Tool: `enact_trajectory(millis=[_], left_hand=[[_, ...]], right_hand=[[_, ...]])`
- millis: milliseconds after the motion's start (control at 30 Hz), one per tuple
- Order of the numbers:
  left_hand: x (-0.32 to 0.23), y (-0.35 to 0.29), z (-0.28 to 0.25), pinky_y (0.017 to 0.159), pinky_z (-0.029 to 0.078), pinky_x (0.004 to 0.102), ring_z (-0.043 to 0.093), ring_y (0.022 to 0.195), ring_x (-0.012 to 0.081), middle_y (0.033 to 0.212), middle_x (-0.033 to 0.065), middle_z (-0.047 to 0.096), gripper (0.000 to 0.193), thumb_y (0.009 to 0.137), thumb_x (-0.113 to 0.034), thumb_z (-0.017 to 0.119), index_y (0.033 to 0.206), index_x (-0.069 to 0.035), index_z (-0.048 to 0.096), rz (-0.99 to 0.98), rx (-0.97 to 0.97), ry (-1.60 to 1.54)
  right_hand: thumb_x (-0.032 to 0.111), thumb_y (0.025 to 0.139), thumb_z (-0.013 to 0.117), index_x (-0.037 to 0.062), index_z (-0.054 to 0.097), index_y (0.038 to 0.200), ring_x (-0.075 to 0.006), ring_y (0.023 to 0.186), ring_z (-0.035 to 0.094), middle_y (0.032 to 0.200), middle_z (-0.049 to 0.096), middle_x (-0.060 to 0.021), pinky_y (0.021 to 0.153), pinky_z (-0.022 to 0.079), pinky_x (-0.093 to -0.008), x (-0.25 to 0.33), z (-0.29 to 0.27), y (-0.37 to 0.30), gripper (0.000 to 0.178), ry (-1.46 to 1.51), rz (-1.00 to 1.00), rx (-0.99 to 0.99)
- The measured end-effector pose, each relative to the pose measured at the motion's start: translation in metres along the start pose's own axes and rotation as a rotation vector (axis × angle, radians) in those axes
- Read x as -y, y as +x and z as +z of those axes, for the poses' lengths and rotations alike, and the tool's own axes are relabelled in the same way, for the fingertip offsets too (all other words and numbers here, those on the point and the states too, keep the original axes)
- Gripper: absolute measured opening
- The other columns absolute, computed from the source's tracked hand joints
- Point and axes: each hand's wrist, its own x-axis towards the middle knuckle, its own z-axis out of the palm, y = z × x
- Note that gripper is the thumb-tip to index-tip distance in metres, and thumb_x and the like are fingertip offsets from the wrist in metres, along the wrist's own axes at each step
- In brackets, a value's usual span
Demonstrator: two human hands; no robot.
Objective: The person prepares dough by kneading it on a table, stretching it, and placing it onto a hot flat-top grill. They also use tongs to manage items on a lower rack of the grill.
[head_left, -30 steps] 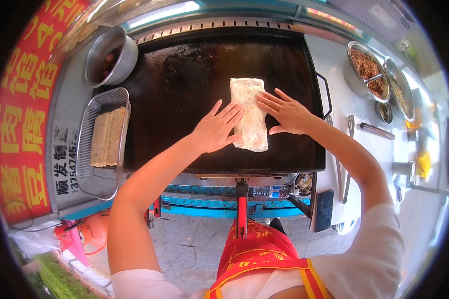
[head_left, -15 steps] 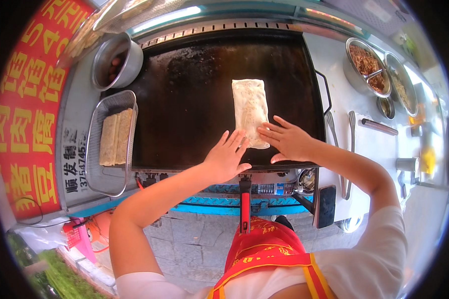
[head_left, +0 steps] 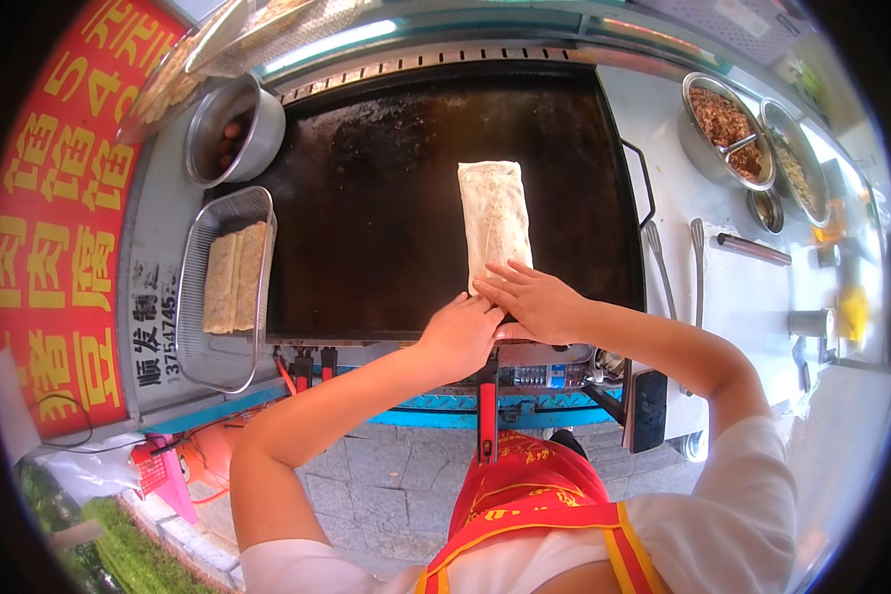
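Head view: both arms bent at elbow, L forearm reaching up toward 1 o'clock, R forearm toward 10. L hand (head_left: pixel 462 337) sits w/ fingers bent slightly, tips at the dough slab's (head_left: pixel 495 223) 6 o'clock end; can't tell if it's pinching. R hand (head_left: pixel 533 305) is palm down, fingers out flat & together, over same end, meeting L fingertips. 1 dough slab, on 1 black griddle (head_left: pixel 366 218), approx 1 o'clock from view ctr.

Other counts: 1 wire basket (head_left: pixel 214 362) at 9, slab(s) inside, 1 or 2 unclear; 1 metal pot (head_left: pixel 262 139) at 10; 2 big bowls (head_left: pixel 699 148) w/ fillings at 2; 2 long utensils (head_left: pixel 699 252) at 3; 1 phone (head_left: pixel 647 411) at 4.
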Motion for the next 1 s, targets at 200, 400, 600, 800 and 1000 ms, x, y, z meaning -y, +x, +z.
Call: enact_trajectory(millis=[200, 400, 600, 800, 1000], left_hand=[[0.025, 0.058, -0.048, 0.093, 0.046, 0.0427, 0.057, 0.108, 0.0366, 0.117, 0.0201, 0.059, 0.031, 0.086, -0.011, 0.053, 0.114, -0.004, 0.06, -0.056, -0.167, 0.032], [0.073, 0.146, 0.011, 0.115, 0.011, 0.0494, 0.012, 0.144, 0.027, 0.154, 0.0102, 0.02, 0.06, 0.099, -0.039, 0.034, 0.145, -0.003, 0.026, -0.005, -0.31, 0.224], [0.081, 0.162, 0.019, 0.116, 0.004, 0.0493, 0.006, 0.145, 0.0257, 0.157, 0.0074, 0.013, 0.064, 0.099, -0.046, 0.027, 0.148, -0.006, 0.019, -0.035, -0.266, 0.287], [0.086, 0.156, 0.018, 0.116, 0.003, 0.0497, 0.005, 0.145, 0.0262, 0.157, 0.0072, 0.012, 0.064, 0.099, -0.046, 0.027, 0.149, -0.006, 0.018, -0.033, -0.26, 0.297], [0.076, 0.166, 0.009, 0.115, 0.007, 0.0499, 0.009, 0.144, 0.0284, 0.154, 0.0152, 0.017, 0.066, 0.098, -0.044, 0.033, 0.146, 0.0, 0.022, -0.053, -0.211, 0.245]], right_hand=[[0.054, 0.094, 0.037, 0.0, 0.045, 0.134, -0.0303, 0.14, 0.024, 0.146, 0.036, -0.0136, 0.116, 0.02, -0.0427, -0.004, 0.007, -0.011, 0.068, -0.003, -0.076, 0.077], [0.06, 0.093, 0.031, -0.0008, 0.033, 0.14, -0.0326, 0.139, 0.025, 0.145, 0.035, -0.0195, 0.115, 0.02, -0.0441, 0.001, 0.0, -0.003, 0.077, 0.081, 0.003, 0.16], [0.06, 0.094, 0.028, -0.0024, 0.027, 0.142, -0.0343, 0.139, 0.025, 0.144, 0.034, -0.0239, 0.116, 0.018, -0.0438, -0.003, 0.001, -0.008, 0.079, 0.104, -0.026, 0.171], [0.058, 0.095, 0.03, -0.0023, 0.026, 0.143, -0.0342, 0.139, 0.025, 0.144, 0.033, -0.0245, 0.116, 0.018, -0.0436, -0.001, 0.004, -0.006, 0.077, 0.092, -0.043, 0.173], [0.04, 0.096, 0.043, -0.0007, 0.036, 0.138, -0.0364, 0.133, 0.035, 0.139, 0.04, -0.0243, 0.113, 0.024, -0.0444, -0.004, 0.0, -0.006, 0.059, 0.233, 0.027, 0.109]])
